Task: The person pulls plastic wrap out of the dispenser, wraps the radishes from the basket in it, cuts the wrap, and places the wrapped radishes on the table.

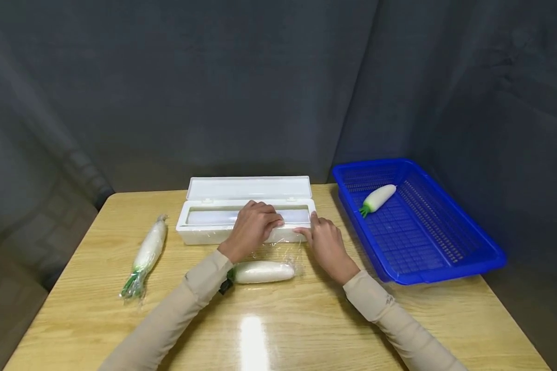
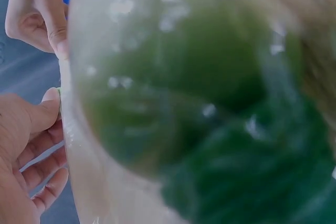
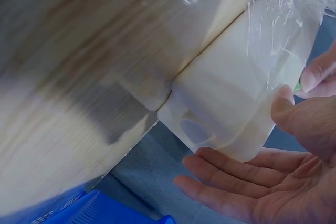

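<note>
On the table lies a white cling film box [image 1: 204,237] with its lid [image 1: 248,188] raised and a film roll [image 1: 209,217] inside. At its front edge my left hand [image 1: 255,226] pinches a small green slide cutter [image 2: 59,91], mostly hidden by the fingers. My right hand [image 1: 327,247] holds the box's right end, thumb on the front edge and fingers around the corner. Clear cling film [image 1: 283,251] hangs from the front edge toward a white radish [image 1: 264,272] lying before the box. Its green top [image 2: 210,77] fills much of the left wrist view, under film.
At the left of the table lies a film-wrapped radish [image 1: 150,247], its green leaves toward the near side. A blue plastic basket [image 1: 438,273] stands at the right with one radish [image 1: 379,199] in it. A dark curtain [image 1: 241,93] hangs behind the table.
</note>
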The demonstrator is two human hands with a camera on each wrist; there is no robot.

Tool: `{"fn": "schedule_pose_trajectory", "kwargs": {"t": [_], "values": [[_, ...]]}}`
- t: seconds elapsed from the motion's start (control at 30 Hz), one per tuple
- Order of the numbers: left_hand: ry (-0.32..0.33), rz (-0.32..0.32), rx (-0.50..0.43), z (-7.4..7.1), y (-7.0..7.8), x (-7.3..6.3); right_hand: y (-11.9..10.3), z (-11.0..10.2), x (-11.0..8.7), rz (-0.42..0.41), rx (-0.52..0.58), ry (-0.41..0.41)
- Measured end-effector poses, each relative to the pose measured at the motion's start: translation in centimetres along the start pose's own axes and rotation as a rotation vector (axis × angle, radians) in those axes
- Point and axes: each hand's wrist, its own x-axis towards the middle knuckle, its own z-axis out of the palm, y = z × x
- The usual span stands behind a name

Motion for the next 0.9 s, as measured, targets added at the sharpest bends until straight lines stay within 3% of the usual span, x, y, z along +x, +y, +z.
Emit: {"fn": "schedule_pose_trajectory", "kwargs": {"t": [0.4, 0.63, 0.9], "values": [[-0.015, -0.009, -0.006, -0.6, -0.5, -0.5, 0.2, 0.2, -0.2, -0.031, 0.024, 0.039], [0.039, -0.081, 0.016, -2.9, -2.3, -3.0, 0.7, -0.2, -0.4, -0.043, -0.003, 0.065], [0.022, -0.115, 0.031, -3.8, -3.7, -4.6, 0.3, 0.1, -0.1, -0.057, 0.016, 0.032]]}}
